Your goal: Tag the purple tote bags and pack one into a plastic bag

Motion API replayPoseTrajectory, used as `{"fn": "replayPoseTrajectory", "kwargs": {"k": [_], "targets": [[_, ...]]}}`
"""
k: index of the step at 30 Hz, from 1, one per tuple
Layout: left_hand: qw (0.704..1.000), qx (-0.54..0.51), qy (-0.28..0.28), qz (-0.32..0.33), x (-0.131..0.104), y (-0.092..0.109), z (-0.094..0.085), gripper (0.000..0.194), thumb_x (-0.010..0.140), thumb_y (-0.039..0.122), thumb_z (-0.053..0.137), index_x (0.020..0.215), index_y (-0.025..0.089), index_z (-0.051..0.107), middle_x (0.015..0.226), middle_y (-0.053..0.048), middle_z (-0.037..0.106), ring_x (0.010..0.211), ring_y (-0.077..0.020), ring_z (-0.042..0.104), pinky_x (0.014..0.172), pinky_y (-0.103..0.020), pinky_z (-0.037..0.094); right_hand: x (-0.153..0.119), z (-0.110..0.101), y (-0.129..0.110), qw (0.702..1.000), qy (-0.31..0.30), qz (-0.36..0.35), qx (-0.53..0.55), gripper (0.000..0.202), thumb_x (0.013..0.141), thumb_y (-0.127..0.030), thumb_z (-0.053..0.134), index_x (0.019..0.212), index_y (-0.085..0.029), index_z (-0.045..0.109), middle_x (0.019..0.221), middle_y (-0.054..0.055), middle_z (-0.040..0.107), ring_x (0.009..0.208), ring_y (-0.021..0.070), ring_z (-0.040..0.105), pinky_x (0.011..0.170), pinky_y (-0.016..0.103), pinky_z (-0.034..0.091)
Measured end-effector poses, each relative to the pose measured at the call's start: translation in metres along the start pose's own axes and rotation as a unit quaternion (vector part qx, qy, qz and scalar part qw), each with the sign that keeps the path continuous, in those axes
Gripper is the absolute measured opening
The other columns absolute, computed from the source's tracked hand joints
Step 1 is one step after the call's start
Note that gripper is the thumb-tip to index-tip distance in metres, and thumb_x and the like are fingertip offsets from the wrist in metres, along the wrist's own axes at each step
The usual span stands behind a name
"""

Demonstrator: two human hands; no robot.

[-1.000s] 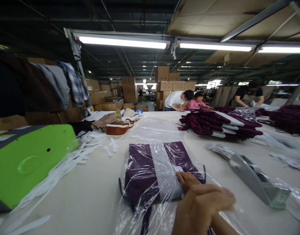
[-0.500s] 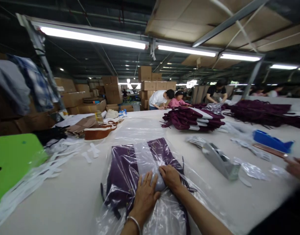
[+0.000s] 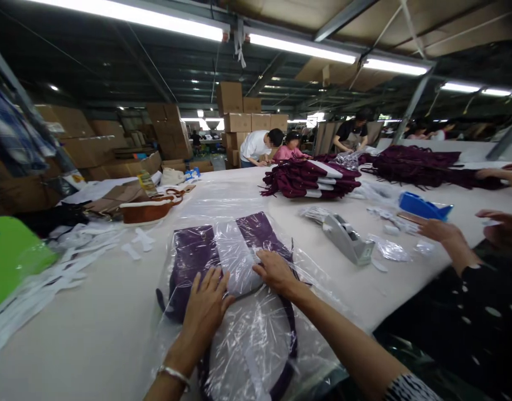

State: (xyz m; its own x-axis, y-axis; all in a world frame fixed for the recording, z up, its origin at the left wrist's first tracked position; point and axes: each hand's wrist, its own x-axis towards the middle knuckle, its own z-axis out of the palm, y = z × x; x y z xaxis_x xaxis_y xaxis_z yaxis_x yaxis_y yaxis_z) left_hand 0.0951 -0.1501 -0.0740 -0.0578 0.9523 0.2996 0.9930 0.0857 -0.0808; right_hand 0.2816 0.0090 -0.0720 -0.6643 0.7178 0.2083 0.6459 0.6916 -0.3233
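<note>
A dark purple bag (image 3: 195, 250) lies on the white table inside a clear plastic bag (image 3: 318, 295), with a pale band (image 3: 232, 250) across its middle. Its strap loops toward the near edge under the plastic. My left hand (image 3: 208, 303) rests on the plastic over the purple bag's lower left, fingers spread. At the right side of the pale band, my right hand (image 3: 274, 270) touches the plastic with bent fingers; whether it pinches the film is unclear.
Beyond the bag is a pile of maroon bags (image 3: 310, 179). A grey tape dispenser (image 3: 347, 239) and a blue one (image 3: 425, 207) stand right. White strips (image 3: 67, 273) and a green board (image 3: 13, 262) lie left. A co-worker's hand (image 3: 445, 234) reaches in at right.
The view has shifted, with the table items now further left and higher. My hands stay on the wrapped bag, and its strap shows more. More of the co-worker's arms has come into view at right.
</note>
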Motion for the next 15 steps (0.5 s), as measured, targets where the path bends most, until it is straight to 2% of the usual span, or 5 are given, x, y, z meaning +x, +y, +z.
{"fn": "replayPoseTrajectory", "kwargs": {"k": [3, 6, 10, 13, 15], "targets": [[0.997, 0.035, 0.040, -0.058, -0.030, -0.024, 0.013, 0.049, 0.093, 0.038, 0.047, 0.140, 0.024, 0.048, 0.154, -0.011, 0.040, 0.145, -0.0311, 0.029, 0.117, -0.057, 0.021, -0.015, 0.012, -0.003, 0.999, 0.012, -0.028, -0.011, 0.062, 0.096, -0.050, 0.045, 0.147, -0.014, 0.039, 0.155, 0.014, 0.034, 0.147, 0.0265, 0.024, 0.120, 0.048, 0.016], [0.995, 0.038, 0.028, -0.091, -0.057, -0.038, 0.035, 0.050, 0.095, 0.042, 0.042, 0.141, 0.025, 0.047, 0.152, -0.010, 0.043, 0.142, -0.0308, 0.034, 0.116, -0.057, 0.024, -0.025, 0.027, 0.000, 1.000, -0.017, -0.021, -0.009, 0.064, 0.095, -0.052, 0.046, 0.147, -0.016, 0.040, 0.155, 0.012, 0.036, 0.146, 0.0271, 0.025, 0.120, 0.048, 0.016], [0.994, 0.035, 0.061, -0.083, -0.077, -0.041, 0.057, 0.051, 0.095, 0.041, 0.041, 0.145, 0.028, 0.041, 0.152, -0.005, 0.044, 0.141, -0.0267, 0.036, 0.118, -0.053, 0.019, -0.029, 0.034, 0.004, 0.999, -0.037, -0.010, -0.007, 0.065, 0.094, -0.053, 0.046, 0.147, -0.017, 0.039, 0.155, 0.010, 0.037, 0.145, 0.0266, 0.028, 0.120, 0.046, 0.017], [0.991, 0.039, 0.100, -0.076, -0.085, -0.038, 0.065, 0.052, 0.094, 0.042, 0.043, 0.144, 0.027, 0.042, 0.151, -0.005, 0.045, 0.141, -0.0247, 0.036, 0.120, -0.050, 0.012, -0.029, 0.029, 0.003, 0.999, -0.049, -0.008, -0.007, 0.066, 0.094, -0.053, 0.045, 0.148, -0.017, 0.039, 0.155, 0.009, 0.036, 0.145, 0.0268, 0.028, 0.121, 0.045, 0.016], [0.991, 0.036, 0.091, -0.086, -0.092, -0.033, 0.066, 0.054, 0.094, 0.044, 0.041, 0.144, 0.026, 0.042, 0.152, -0.006, 0.043, 0.142, -0.0258, 0.035, 0.120, -0.051, 0.014, -0.028, 0.026, 0.001, 0.998, -0.058, -0.004, -0.006, 0.067, 0.093, -0.054, 0.045, 0.148, -0.017, 0.038, 0.156, 0.009, 0.035, 0.145, 0.0273, 0.027, 0.121, 0.045, 0.015]]}}
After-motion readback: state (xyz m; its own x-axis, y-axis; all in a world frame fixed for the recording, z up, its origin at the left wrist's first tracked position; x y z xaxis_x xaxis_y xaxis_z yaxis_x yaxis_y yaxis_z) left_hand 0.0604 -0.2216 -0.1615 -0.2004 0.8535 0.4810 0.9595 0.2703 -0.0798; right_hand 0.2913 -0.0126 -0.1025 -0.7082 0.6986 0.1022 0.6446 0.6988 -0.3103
